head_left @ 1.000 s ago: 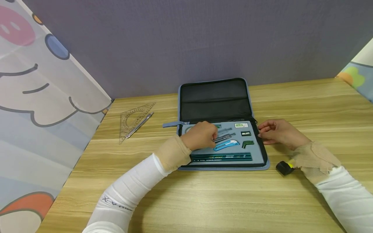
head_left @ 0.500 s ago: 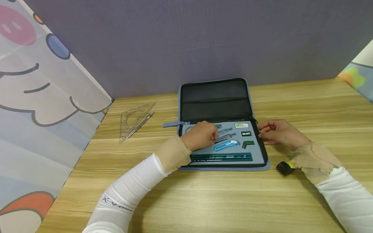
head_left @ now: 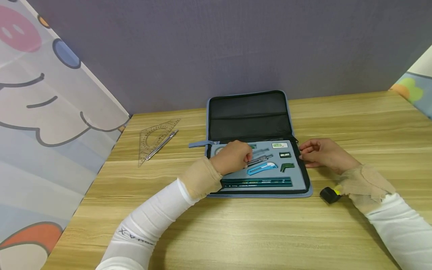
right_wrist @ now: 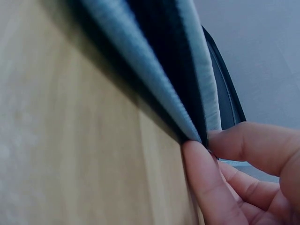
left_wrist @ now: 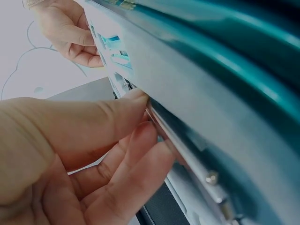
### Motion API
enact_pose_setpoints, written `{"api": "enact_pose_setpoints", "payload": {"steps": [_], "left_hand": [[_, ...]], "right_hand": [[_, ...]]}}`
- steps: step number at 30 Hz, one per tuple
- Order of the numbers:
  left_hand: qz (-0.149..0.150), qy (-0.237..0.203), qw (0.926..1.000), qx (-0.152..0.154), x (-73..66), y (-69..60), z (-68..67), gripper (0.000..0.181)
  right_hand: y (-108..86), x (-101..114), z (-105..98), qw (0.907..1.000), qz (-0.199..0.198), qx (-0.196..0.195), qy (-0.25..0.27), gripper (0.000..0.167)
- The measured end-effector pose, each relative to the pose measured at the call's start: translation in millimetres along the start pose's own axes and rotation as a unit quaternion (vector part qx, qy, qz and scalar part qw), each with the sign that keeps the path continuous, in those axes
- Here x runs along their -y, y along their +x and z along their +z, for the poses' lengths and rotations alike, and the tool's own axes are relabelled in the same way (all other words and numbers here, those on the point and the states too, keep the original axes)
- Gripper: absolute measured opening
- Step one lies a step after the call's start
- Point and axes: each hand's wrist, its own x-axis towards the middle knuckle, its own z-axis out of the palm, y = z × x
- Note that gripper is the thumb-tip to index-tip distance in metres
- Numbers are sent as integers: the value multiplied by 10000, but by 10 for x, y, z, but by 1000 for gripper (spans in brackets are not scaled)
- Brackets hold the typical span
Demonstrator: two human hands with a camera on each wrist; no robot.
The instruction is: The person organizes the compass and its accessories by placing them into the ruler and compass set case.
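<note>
A zippered drawing set case point(head_left: 248, 127) lies unfolded on the table, its grey foam tray point(head_left: 298, 180) facing up. Over the tray, my left hand point(head_left: 233, 156) pinches a metal compass point(head_left: 261, 159) that lies in its slot; thumb and fingers show on the metal in the left wrist view. Near it sit a blue utility knife point(head_left: 262, 168), a small sharpener point(head_left: 285, 155), a white eraser point(head_left: 279, 145), a green piece point(head_left: 287, 166) and dark green pencils point(head_left: 256, 182). My right hand point(head_left: 322, 154) pinches the case's right edge point(right_wrist: 187, 126) between thumb and fingers.
At the left, a transparent set square point(head_left: 148, 135) lies with a second metal compass point(head_left: 161, 145) across its edge. A black and yellow object point(head_left: 330, 195) shows by the right wrist. A grey partition point(head_left: 216, 52) stands behind the wooden table point(head_left: 256, 232).
</note>
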Motion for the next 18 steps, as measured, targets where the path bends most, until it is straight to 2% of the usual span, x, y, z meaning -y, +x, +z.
{"api": "enact_pose_setpoints", "payload": {"steps": [11,18], "left_hand": [[-2,-38,10000,-25,10,5,2,9],[-36,-292,9995,91,8,7,6,15]], "right_hand": [[-1,-1,2,10000,17,-15,-1,40],[-14,11,0,10000,32,-16,-45,38]]}}
